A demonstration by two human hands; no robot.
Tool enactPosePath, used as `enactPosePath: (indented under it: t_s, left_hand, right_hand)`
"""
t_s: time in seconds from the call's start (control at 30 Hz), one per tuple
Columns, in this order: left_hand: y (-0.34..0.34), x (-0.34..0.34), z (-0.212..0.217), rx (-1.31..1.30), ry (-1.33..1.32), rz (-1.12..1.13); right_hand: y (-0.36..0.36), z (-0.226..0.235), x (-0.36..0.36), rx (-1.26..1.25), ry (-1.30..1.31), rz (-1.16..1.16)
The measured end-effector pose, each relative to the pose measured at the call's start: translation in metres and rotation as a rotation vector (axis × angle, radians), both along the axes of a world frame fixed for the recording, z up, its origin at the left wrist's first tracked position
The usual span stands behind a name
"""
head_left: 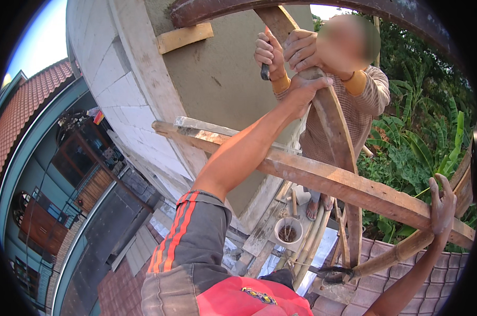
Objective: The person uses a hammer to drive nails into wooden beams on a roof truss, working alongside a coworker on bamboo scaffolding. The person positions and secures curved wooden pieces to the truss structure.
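Note:
My left hand (306, 90) is wrapped around the upper part of an upright timber post (339, 129), its thumb lying over the edge. A long wooden beam (322, 176) slants across in front of that post, below my left forearm. Toward the right end of this beam, my right hand (441, 208) rests against the wood with its fingers stretched upward. A co-worker in a striped top (328, 126) stands beyond the post. One co-worker's hand (301, 50) is at the timber just above my left hand; the other holds a dark-handled tool (265, 71).
Overhead runs a dark curved-looking beam (217, 13). A block wall (128, 100) with a plastered face stands left of centre. Below are a bucket (288, 230), planks, bamboo poles (312, 247) and roof tiles (423, 274). A bamboo pole (394, 253) slants under my right hand.

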State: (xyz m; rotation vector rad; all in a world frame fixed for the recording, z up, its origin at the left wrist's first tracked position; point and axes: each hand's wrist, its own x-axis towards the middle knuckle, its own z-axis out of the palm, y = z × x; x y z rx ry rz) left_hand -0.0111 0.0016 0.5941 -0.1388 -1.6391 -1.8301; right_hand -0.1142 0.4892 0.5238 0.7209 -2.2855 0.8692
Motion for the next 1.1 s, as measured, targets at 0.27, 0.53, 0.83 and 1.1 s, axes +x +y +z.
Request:
enactPosePath:
  t_s: [0.27,0.53,0.83,1.1]
  left_hand:
    - [0.002,0.002,0.003,0.017,-0.029,-0.006]
    - [0.002,0.005,0.003,-0.008,-0.035,0.049]
    - [0.017,0.011,0.007,-0.020,0.012,0.081]
    - [0.001,0.004,0.002,-0.064,-0.002,0.052]
  right_hand:
    - [0.005,-0.008,-0.016,0.013,0.121,-0.018]
    - [-0.005,0.017,0.015,0.010,-0.131,0.004]
    - [-0.001,0.012,0.009,0.026,-0.088,-0.013]
    - [-0.002,0.006,0.004,-0.002,-0.048,0.002]
